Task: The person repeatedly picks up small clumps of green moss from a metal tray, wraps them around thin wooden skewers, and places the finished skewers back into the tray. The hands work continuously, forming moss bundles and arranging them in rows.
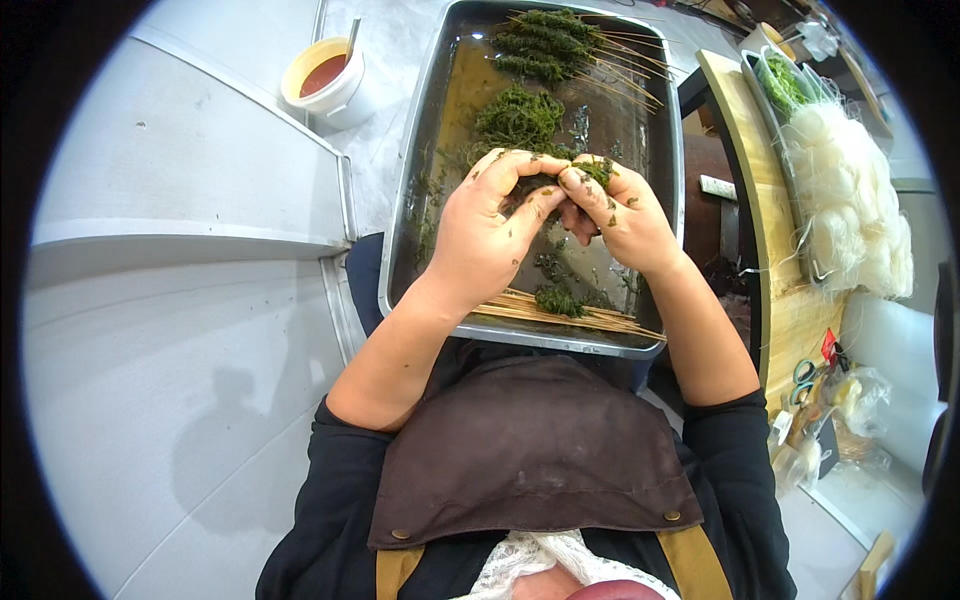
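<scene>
Over the middle of a deep metal tray point(398, 230), my left hand point(485, 215) and my right hand point(635, 222) meet at the fingertips. Both are closed on a small wad of wet, dark green leafy strands point(597, 171), partly hidden by the fingers. Green bits stick to the skin. Just beyond lies a loose heap of the same greens point(520, 117). At the tray's far end are several skewers wrapped in greens point(545, 42), their bare ends pointing right. A bundle of bare wooden skewers point(600, 320) lies along the near edge, with a small clump of greens point(560, 300) on it.
A white bucket point(345, 105) of reddish liquid, with a handle sticking out, stands at the far left. On the right, a wooden table point(765, 215) holds white noodle bundles point(845, 195), leafy greens point(785, 85), scissors point(803, 380) and plastic bags. A pale panel wall rises on my left.
</scene>
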### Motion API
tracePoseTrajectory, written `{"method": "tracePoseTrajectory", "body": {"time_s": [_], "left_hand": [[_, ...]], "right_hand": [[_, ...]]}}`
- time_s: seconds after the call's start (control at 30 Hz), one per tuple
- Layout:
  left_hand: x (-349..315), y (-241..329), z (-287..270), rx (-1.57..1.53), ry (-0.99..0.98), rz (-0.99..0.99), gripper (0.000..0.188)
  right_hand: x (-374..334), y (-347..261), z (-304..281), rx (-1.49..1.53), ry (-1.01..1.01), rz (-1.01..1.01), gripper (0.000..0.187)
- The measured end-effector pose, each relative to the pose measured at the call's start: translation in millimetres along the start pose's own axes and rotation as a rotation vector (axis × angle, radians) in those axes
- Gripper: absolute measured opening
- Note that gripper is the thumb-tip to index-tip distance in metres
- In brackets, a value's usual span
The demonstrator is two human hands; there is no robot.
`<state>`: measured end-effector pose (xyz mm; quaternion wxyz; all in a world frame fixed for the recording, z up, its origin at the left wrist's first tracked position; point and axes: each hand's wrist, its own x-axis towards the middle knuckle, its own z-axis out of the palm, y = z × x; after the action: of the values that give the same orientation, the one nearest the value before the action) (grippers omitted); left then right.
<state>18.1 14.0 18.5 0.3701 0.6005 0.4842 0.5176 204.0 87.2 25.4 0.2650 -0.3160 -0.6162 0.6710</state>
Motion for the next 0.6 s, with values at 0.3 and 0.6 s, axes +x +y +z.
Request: {"method": "tracePoseTrajectory", "body": {"time_s": [0.3, 0.6], "left_hand": [[-5, -8, 10, -0.35, 0.06, -0.148, 0.019], [8, -25, -7, -0.472, 0.328, -0.209, 0.012]], "right_hand": [[3, 15, 2, 0.1, 0.094, -0.099, 0.023], [-7, 16, 11, -0.193, -0.015, 0.089, 0.026]]}}
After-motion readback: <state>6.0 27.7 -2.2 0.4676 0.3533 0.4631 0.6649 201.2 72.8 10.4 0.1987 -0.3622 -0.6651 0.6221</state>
